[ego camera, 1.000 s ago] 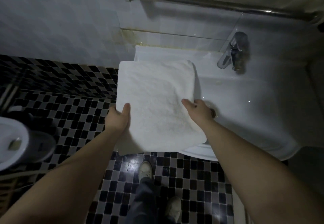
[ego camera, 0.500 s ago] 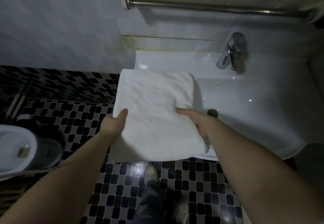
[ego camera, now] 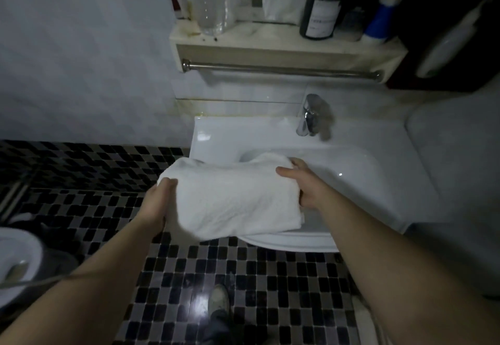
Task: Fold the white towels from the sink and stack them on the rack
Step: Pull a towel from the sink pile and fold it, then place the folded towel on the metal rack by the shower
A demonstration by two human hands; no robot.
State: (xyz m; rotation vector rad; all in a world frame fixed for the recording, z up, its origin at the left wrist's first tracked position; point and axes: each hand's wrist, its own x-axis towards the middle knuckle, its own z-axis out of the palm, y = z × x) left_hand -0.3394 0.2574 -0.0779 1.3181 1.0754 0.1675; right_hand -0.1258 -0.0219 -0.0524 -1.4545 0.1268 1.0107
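Folded white towel (ego camera: 232, 196) at frame centre, held over front-left rim of sink (ego camera: 373, 182), left part overhanging checkered floor (ego camera: 270, 277). Left hand (ego camera: 157, 204) clamped round towel's left end. Right hand (ego camera: 304, 186) gripping right end, thumb lying on top. Faucet (ego camera: 311, 117) above, right of centre. Upper frame: shelf (ego camera: 270, 47) with metal rail (ego camera: 281, 70) just beneath. On shelf: clear bottle (ego camera: 211, 1), dark bottle (ego camera: 322, 4) with pale label, print too blurred to read. Toilet (ego camera: 19, 261) lower left, shoe (ego camera: 218, 297) bottom centre.
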